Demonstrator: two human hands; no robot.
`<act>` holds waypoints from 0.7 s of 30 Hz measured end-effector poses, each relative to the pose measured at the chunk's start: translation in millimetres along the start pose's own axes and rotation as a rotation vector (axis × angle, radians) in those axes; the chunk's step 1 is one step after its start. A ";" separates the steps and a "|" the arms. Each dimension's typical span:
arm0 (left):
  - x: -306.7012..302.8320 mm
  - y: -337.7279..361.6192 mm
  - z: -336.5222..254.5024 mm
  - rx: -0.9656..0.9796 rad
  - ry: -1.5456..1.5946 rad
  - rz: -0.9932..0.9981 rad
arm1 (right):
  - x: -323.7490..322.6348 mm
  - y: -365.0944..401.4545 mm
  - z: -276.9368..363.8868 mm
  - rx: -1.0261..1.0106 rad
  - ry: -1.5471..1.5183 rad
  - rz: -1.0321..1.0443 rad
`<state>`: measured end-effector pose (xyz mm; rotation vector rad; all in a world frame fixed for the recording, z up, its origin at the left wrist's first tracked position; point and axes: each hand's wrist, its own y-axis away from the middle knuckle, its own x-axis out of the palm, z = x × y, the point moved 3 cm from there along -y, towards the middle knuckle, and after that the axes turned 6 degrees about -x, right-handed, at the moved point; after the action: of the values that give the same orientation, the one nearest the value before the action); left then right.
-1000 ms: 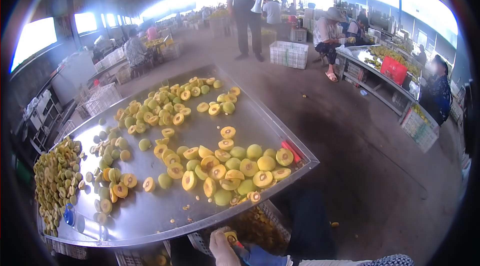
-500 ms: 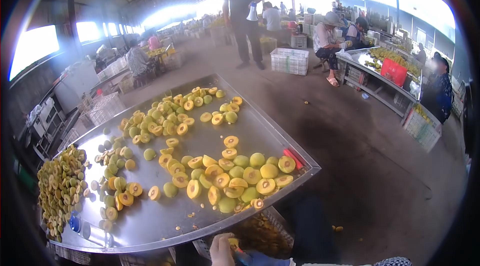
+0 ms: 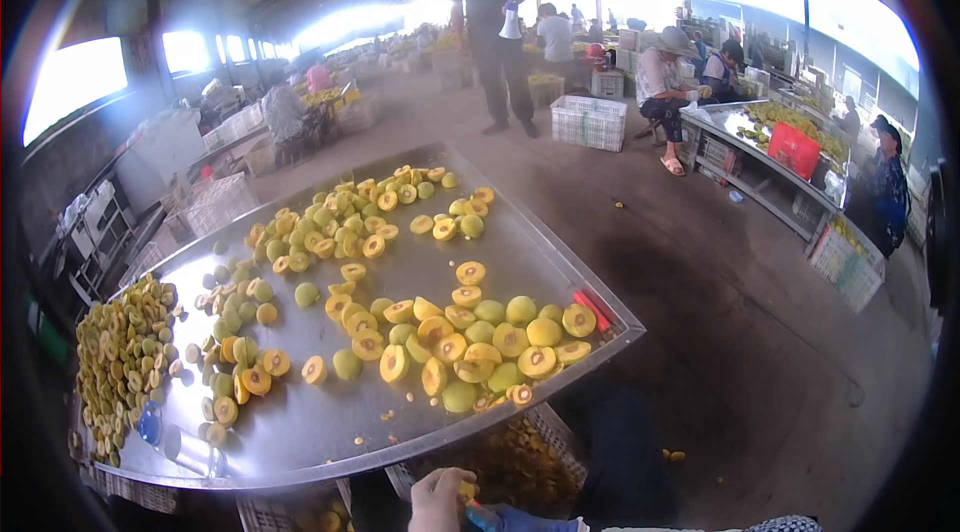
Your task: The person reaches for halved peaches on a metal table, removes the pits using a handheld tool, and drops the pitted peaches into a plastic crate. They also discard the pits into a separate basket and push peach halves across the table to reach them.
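Observation:
At the bottom edge, my bare left hand [image 3: 437,500] is closed round a yellow fruit half [image 3: 467,490], mostly covered by the fingers. Beside it, my right hand [image 3: 535,521] in a blue glove grips a small tool with a teal handle [image 3: 482,515]; its working end meets the fruit and cannot be made out. Both hands are just below the near edge of a metal table [image 3: 330,422]. Cut yellow-green fruit halves [image 3: 450,347] lie across it, several showing brown pits. Under the hands is a crate [image 3: 557,432] holding small brownish-yellow pieces.
A red-handled object [image 3: 591,310] lies at the table's right corner. A clear bottle with a blue cap [image 3: 150,423] lies at the left, near a heap of pitted halves [image 3: 122,362]. A person stands beyond the table, near a white crate [image 3: 588,123]; others sit at tables.
The view has shifted slightly, so the table and fruit appear a little further right. Both hands remain together at the fruit half, with only slight movement.

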<state>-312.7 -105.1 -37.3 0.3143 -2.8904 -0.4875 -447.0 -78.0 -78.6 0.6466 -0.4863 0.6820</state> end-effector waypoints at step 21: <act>15.9 -7.7 49.0 0.195 0.164 -0.040 | -20.2 -10.0 36.1 -0.485 0.617 -0.371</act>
<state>-337.5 -101.3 -82.9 0.4208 -2.7788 -0.1756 -460.9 -117.1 -69.2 0.0433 0.0538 0.3577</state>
